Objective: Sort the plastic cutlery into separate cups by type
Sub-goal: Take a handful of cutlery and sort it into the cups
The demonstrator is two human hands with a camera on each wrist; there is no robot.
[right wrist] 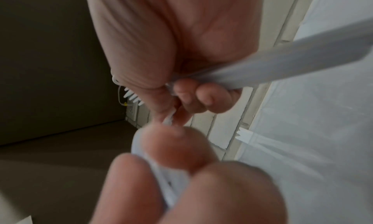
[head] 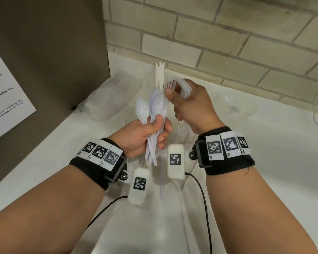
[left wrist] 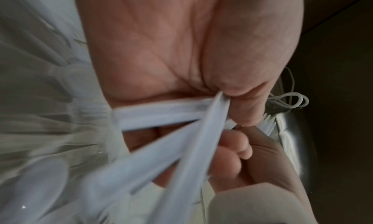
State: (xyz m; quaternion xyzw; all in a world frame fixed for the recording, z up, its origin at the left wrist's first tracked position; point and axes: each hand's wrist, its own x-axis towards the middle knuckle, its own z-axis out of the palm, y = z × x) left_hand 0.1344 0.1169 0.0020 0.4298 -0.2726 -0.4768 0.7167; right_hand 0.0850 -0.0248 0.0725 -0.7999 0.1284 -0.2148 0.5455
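Fingers [head: 159, 138] of the left hand [head: 141, 138] curl round the spoons [head: 154, 105], fanning them; beside the spoons, the right hand [head: 191, 105] pinches forks [head: 174, 83], probably separating types.

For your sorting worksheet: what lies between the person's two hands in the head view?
In the head view, spoons and knives gripped by the left hand fill the gap; the right hand holds forks beside them.

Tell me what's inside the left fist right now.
The left hand grips a mixed bundle: spoons fanned above it, knives rising behind. Handles poke out below. The curled fingers hide the middle, so no exact count.
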